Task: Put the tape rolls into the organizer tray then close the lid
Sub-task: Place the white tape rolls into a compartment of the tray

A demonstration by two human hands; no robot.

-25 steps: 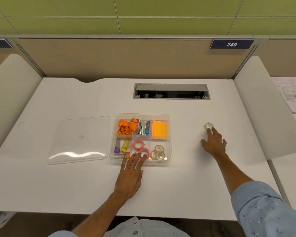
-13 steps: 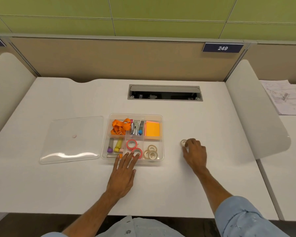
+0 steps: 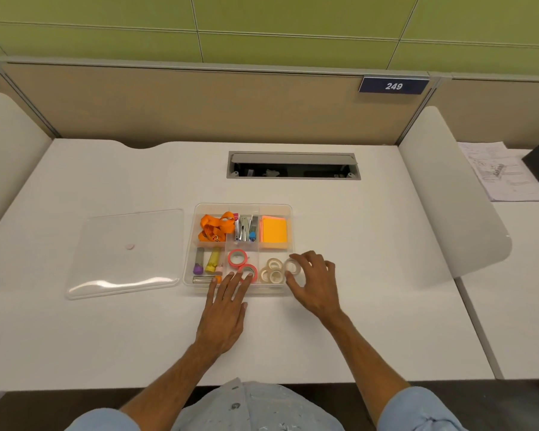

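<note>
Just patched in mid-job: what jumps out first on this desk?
The clear organizer tray at desk centre, bright with an orange lanyard and orange sticky notes. The right hand holds a white tape roll at its right edge; the left hand rests at its front. Its clear lid lies left.

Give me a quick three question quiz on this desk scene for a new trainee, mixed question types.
1. True or false: the clear lid is on the organizer tray.
2. Which hand holds the white tape roll? A left, B right.
3. Fill in: the left hand fingers touch a ____ tape roll.

Key: 1 false, it lies left of the tray. 2 B, the right hand. 3 red.
</note>
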